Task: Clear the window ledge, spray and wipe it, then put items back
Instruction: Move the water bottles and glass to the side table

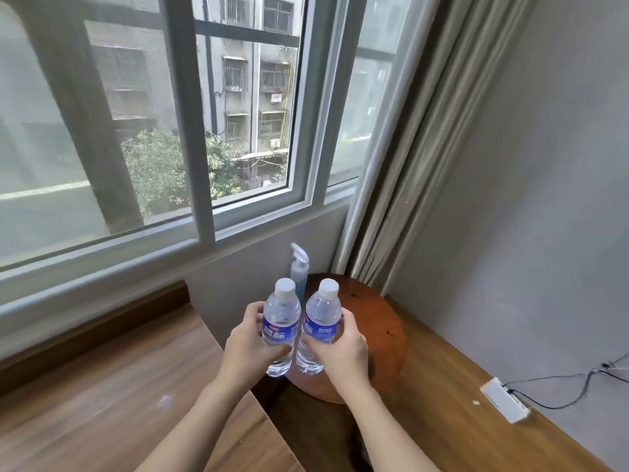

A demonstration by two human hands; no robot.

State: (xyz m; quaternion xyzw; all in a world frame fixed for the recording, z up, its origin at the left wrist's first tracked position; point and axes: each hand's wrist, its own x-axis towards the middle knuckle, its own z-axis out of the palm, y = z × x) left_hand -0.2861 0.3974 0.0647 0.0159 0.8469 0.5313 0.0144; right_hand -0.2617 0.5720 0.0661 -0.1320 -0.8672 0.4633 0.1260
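Two clear plastic water bottles with white caps and blue labels are held upright side by side in the head view, the left bottle [280, 327] gripped round its middle by the left hand [250, 349] and the right bottle [321, 330] by the right hand [343, 352], each hand's fingers wrapped about its own bottle. Both bottles look full or nearly full of clear water, caps on. They hang just above the near edge of a round reddish-brown wooden tabletop [381, 332] that stands in the corner below the window, and whether their bases touch it cannot be told. Behind them, toward the far edge of that tabletop and close to the wall, stands a pale translucent spray bottle with a white trigger head [299, 267], its contents not readable from here. The grey-white window ledge [112, 264] runs along the left under the sliding panes and nothing shows on the stretch in sight. As a judgement, the clearing looks done or nearly so, with the bottles carried off the ledge; if so, setting them down, spraying, wiping and putting them back all remain, though no cloth is visible. A white power strip [505, 403] lies on the wooden floor by the right wall.
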